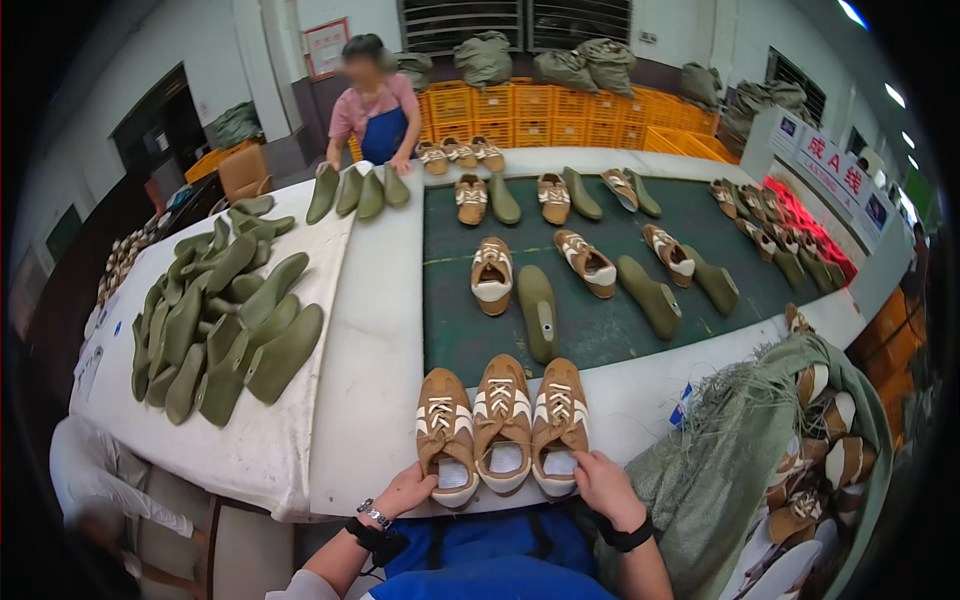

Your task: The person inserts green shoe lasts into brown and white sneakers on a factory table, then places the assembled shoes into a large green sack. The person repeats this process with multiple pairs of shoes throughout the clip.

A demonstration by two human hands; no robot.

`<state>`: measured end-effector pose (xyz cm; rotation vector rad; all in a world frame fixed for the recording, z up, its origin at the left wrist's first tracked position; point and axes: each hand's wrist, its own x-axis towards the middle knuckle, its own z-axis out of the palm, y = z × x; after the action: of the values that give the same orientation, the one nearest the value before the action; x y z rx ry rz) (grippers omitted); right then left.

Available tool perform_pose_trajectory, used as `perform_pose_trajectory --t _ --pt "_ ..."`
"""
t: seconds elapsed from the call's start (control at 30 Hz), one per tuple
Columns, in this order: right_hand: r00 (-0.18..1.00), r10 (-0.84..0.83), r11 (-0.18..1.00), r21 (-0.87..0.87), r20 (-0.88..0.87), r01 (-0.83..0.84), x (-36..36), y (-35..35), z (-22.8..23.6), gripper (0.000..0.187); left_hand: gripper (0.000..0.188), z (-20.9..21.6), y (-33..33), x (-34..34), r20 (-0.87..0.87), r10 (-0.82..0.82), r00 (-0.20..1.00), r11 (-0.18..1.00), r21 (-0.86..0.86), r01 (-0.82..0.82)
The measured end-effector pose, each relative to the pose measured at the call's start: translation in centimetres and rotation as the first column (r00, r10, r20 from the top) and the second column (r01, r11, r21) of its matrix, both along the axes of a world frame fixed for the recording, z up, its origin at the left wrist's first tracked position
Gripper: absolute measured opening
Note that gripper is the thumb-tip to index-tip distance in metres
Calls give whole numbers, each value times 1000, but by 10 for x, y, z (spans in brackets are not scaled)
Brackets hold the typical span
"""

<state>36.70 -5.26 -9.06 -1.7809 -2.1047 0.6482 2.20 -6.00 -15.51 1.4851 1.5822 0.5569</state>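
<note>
Three brown sneakers with white laces and stripes stand side by side on the white tabletop (365,400) in front of me, toes pointing away. My left hand (405,490) grips the heel collar of the left sneaker (440,412). At the other end of the row, my right hand (606,490) holds the heel of the right sneaker (562,400). Between them, touching both, is the middle sneaker (503,395), which neither hand holds. White paper-like pieces show inside all three. The fingers under the outer shoes are partly hidden.
Green shoe lasts (270,320) lie heaped on the left table. Brown sneakers (492,270) and lasts (537,310) sit in rows on the green conveyor belt (455,335). An open sack (690,480) of sneakers stands at my right. A person (375,110) works across the table; another (110,490) is lower left.
</note>
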Motion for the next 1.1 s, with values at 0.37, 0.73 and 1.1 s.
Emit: perform_pose_trajectory --t 0.37,0.73,1.1 --pt "743 -556 454 613 -372 646 34 -141 165 22 39 40 18 1 -555 -71 829 947 225 231" --pt "25 -975 59 -148 -220 987 294 -215 85 44 25 92 -11 6 -231 -85 969 872 454 184" --pt "-208 -156 305 -247 -966 920 225 -196 86 30 22 96 -21 21 -76 -174 982 876 444 190"
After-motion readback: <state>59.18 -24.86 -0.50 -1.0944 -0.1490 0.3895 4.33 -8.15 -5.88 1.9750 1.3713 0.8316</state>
